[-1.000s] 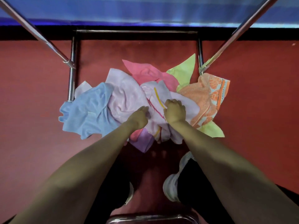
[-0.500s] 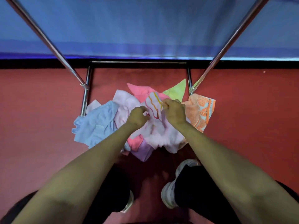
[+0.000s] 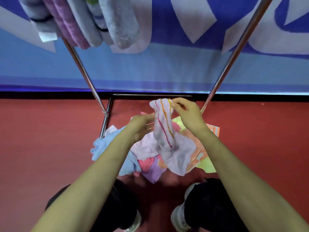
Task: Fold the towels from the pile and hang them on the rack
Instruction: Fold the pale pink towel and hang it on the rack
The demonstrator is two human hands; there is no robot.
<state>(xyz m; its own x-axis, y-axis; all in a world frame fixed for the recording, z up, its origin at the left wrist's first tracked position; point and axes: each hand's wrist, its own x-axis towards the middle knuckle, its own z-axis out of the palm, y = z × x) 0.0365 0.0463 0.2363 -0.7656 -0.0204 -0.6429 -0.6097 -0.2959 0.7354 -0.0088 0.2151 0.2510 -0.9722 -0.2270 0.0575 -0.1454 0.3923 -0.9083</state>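
Head view: the right hand [image 3: 189, 115] is raised over the pile of towels [image 3: 147, 164], and its fingers [image 3: 176, 102] pinch the top edge of a white striped towel [image 3: 168, 144]. That towel hangs down crumpled from the pinch, with pink, orange and yellow stripes running along it. Its lower end overlaps the pile, and whether it touches it cannot be told. The left hand [image 3: 141, 128] sits just beside the towel's left edge, lower than the right hand. Its fingers [image 3: 150, 120] are curled toward the cloth but blurred, so I cannot tell whether they grasp it or hang free.

The pile lies on the red floor [image 3: 50, 148], inside the chrome base of the rack [image 3: 105, 124]. A light blue towel [image 3: 103, 148] spreads out on the left, a lilac towel [image 3: 153, 174] lies at the near edge, and an orange patterned towel [image 3: 199, 148] lies over a yellow-green towel [image 3: 206, 166] on the right. Two slanted chrome poles rise from the base to the upper corners. Several folded towels already hang at the top left, among them a grey towel [image 3: 120, 24] and a purple towel [image 3: 68, 27]. A blue and white banner [image 3: 167, 67] stands behind the rack. Two shoes show at the bottom edge
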